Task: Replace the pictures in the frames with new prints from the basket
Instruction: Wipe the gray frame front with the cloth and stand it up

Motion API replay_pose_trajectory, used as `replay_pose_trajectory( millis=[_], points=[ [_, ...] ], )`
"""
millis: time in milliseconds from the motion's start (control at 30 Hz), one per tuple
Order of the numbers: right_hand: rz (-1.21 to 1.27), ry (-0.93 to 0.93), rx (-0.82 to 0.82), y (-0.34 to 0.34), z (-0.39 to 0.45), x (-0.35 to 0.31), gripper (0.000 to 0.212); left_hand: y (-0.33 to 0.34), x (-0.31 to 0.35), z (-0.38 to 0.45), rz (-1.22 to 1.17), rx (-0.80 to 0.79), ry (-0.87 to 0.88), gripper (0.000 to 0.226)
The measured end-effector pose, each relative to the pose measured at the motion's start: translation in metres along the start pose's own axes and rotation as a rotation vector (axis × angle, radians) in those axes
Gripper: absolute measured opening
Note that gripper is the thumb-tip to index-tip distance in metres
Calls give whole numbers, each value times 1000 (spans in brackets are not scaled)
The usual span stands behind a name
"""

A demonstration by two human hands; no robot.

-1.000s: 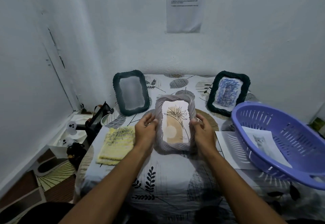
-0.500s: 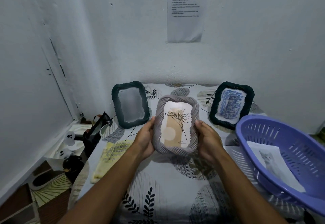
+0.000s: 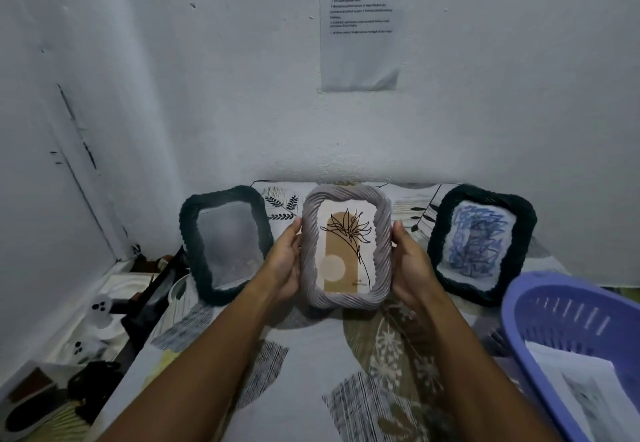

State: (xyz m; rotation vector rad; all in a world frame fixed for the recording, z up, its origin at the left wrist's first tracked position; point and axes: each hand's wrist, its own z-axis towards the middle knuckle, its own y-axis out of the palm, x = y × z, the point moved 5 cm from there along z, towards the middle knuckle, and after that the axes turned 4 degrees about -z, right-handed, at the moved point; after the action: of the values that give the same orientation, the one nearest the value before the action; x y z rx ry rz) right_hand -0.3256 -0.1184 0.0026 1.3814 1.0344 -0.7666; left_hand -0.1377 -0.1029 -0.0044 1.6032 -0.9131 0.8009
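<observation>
you hold the grey twisted frame (image 3: 346, 247) upright between your left hand (image 3: 284, 261) and right hand (image 3: 410, 265), each gripping one long side. its print (image 3: 344, 251) shows a line-drawn plant over a tan arch. a dark frame (image 3: 225, 244) stands to its left, another dark frame (image 3: 481, 244) with blue scribbles to its right. the purple basket (image 3: 554, 306) at lower right holds paper prints (image 3: 588, 393).

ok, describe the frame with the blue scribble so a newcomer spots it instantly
Look along the back wall of the table. Of the two dark frames there, it is the one on the right, just behind the purple basket, with blue scribbles inside.
</observation>
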Motion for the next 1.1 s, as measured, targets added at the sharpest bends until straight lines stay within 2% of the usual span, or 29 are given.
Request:
replay_pose_trajectory(
  millis=[200,433,567,1100],
  points=[
    [-30,-58,10,-4,50,5,36,12,-3,41,-53,-38,46,52],
    [39,-42,70,-11,72,10,43,20,-14,70,-89,-122,31,53],
    [59,-33,73,-13,79,12,47,20,-17,78,-81,-114,42,52],
    [-27,-66,131,-17,81,15,38,16,-21,82,-101,-98,46,52]
  ],
)
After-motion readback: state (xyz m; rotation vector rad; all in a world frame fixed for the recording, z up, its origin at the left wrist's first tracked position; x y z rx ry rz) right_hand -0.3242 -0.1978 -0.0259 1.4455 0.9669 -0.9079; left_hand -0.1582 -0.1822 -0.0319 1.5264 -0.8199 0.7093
